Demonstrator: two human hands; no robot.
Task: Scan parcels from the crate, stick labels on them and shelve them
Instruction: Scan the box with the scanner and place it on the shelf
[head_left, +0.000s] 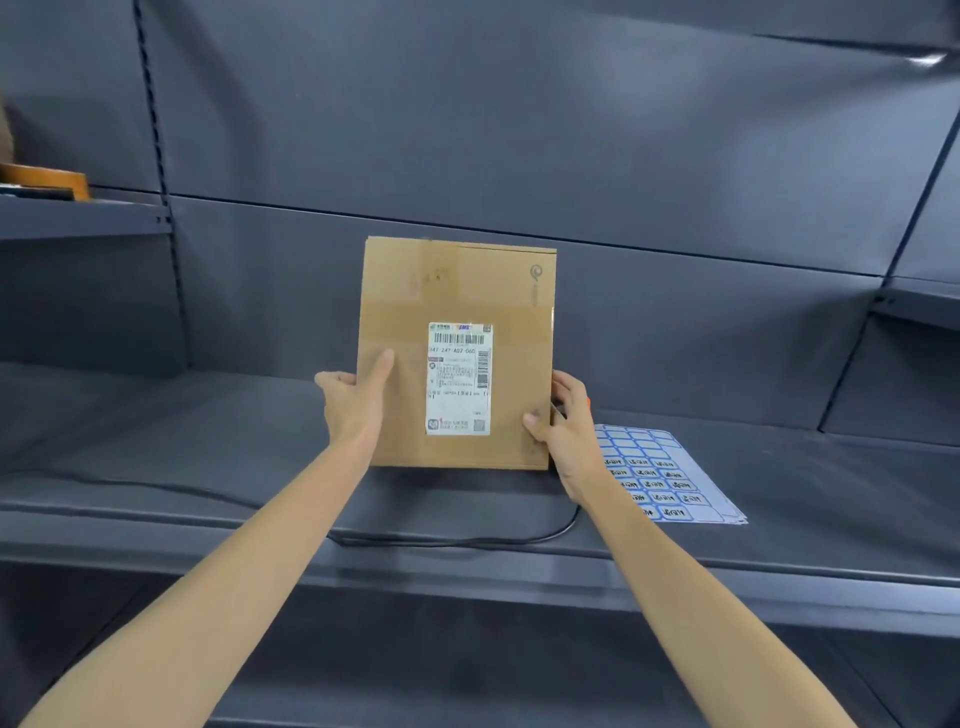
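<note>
A flat brown cardboard parcel (457, 291) stands upright on the dark grey shelf (208, 431), its white shipping label (459, 383) with barcodes facing me. My left hand (353, 397) grips the parcel's lower left edge, thumb on the front. My right hand (563, 415) grips the lower right edge, thumb on the front corner. A sheet of blue-bordered stickers (660, 475) lies flat on the shelf just right of the parcel. A small orange part shows behind my right hand; what it belongs to is hidden.
A black cable (447, 540) runs along the shelf's front lip and curls up behind my right wrist. On a higher shelf at far left sits a brown box (47, 179). A grey back panel closes the shelving behind the parcel.
</note>
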